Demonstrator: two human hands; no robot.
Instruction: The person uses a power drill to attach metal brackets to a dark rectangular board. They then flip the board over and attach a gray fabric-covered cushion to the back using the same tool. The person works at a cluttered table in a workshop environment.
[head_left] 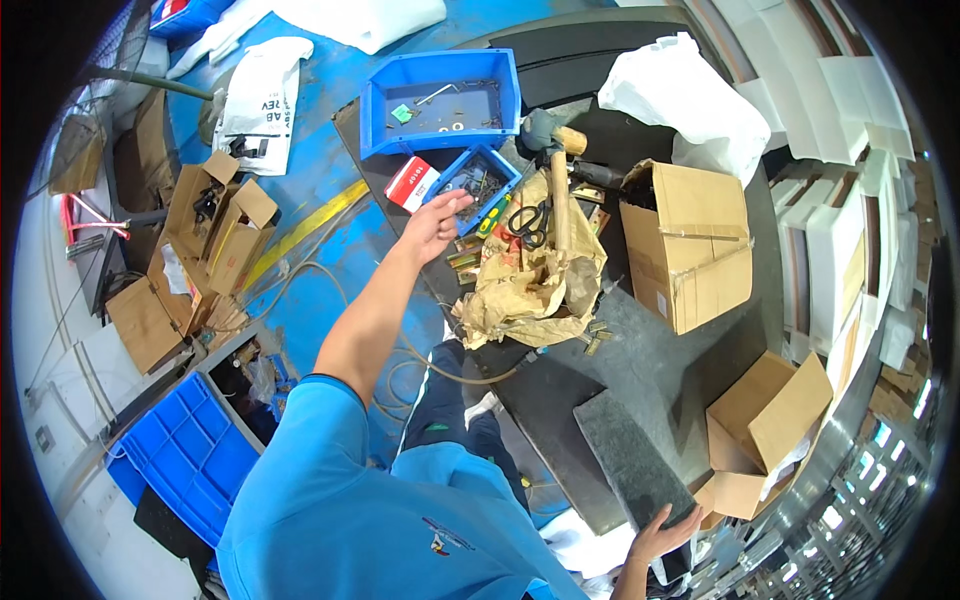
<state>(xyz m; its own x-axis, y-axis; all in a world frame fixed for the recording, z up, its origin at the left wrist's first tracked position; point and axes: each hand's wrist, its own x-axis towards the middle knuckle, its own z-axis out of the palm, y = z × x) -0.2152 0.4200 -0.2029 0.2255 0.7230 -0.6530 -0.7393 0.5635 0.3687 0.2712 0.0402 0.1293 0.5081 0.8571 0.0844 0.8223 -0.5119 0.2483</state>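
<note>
My left hand [438, 224] is at the near left edge of a small blue bin [508, 183] of dark, screw-like pieces. Its fingers are curled, with the thumb and index finger close together toward the bin; whatever they may hold is too small to make out. At the lower right, my right hand [664, 535] grips the near end of a flat dark grey slab [632, 455], which lies slanted across the table's near edge. Beside the small bin is a red and white box [411, 184]. Behind it sits a larger blue bin [440, 143] with a few small parts.
Crumpled brown paper [530, 300] lies mid-table on the dark table [650, 360], with black scissors [528, 224] and a wooden-handled mallet [561, 205]. Cardboard boxes stand right, one tall [690, 250], one open [765, 425]. A white bag [685, 100] is at the back. A hose [470, 380] crosses the near edge.
</note>
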